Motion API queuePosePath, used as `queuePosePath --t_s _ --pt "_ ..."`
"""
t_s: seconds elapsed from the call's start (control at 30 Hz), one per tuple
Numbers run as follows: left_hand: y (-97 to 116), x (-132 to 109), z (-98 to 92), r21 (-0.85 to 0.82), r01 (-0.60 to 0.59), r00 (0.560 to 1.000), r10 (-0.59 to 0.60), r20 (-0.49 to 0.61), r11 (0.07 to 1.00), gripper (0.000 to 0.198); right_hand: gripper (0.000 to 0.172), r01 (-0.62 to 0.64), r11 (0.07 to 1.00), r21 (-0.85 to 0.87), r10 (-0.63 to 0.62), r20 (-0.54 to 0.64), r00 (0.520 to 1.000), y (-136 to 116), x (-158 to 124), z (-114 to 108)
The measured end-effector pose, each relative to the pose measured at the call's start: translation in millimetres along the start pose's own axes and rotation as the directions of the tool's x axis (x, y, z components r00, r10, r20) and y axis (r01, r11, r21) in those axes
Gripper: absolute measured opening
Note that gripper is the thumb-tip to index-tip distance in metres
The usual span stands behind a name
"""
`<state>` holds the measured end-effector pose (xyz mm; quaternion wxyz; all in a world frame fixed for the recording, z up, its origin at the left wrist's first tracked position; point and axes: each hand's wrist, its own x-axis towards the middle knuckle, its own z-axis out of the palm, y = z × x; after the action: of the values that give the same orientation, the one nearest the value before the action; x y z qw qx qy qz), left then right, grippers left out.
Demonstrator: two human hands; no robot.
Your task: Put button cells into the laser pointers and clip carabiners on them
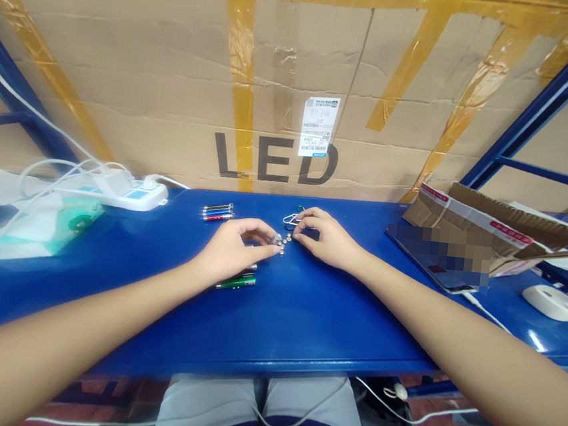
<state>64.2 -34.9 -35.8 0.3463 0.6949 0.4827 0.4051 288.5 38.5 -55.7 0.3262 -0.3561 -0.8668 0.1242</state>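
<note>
My left hand (233,248) rests on the blue table (303,322), its fingers pinched on a small round silver button cell (278,241). My right hand (326,237) lies just to its right, fingertips closed over several more small silver cells (287,237) on the table. A green pen-shaped torch (237,282) and a darker one lie under my left hand. Three more thin pen torches (218,212) lie side by side farther back. A thin metal clip or ring (291,218) sits behind my right fingers.
A white power strip (132,193) with white cables lies at the back left beside a greenish plastic bag (47,220). An open cardboard box (493,226) and a dark flat device (435,254) sit at the right, with a white oval object (554,302). A large cardboard wall marked LED (274,160) stands behind.
</note>
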Motion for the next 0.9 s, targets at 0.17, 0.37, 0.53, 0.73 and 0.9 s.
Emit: queuePosePath --t_s 0.17,0.37,0.53,0.73,0.9 --pt "2.3 -1.2 1.1 0.002 -0.008 1.000 0.008 0.010 1.000 0.027 0.012 -0.068 0.929 0.363 0.103 -0.078 0.992 -16.4 0.5 -7.0" --pt "1.9 -1.7 1.1 0.014 -0.081 0.996 0.081 0.038 0.997 0.024 0.025 -0.173 0.701 0.692 0.139 0.106 0.985 -43.0 -4.6 -13.7" --pt "1.8 -1.2 1.6 0.026 -0.101 0.994 0.100 0.046 0.995 0.019 0.021 -0.197 0.713 0.673 0.117 0.163 0.980 -49.5 -6.7 -12.0" --pt "0.6 -0.9 2.8 0.026 -0.110 0.993 0.109 0.042 0.994 0.018 0.019 -0.250 0.692 0.677 0.143 0.211 0.967 -47.7 -5.8 -12.3" --pt "-0.2 -1.3 3.6 0.056 -0.120 0.992 0.117 0.041 0.991 0.017 0.021 -0.241 0.716 0.656 0.108 0.238 0.965 -46.4 -6.7 -11.1"
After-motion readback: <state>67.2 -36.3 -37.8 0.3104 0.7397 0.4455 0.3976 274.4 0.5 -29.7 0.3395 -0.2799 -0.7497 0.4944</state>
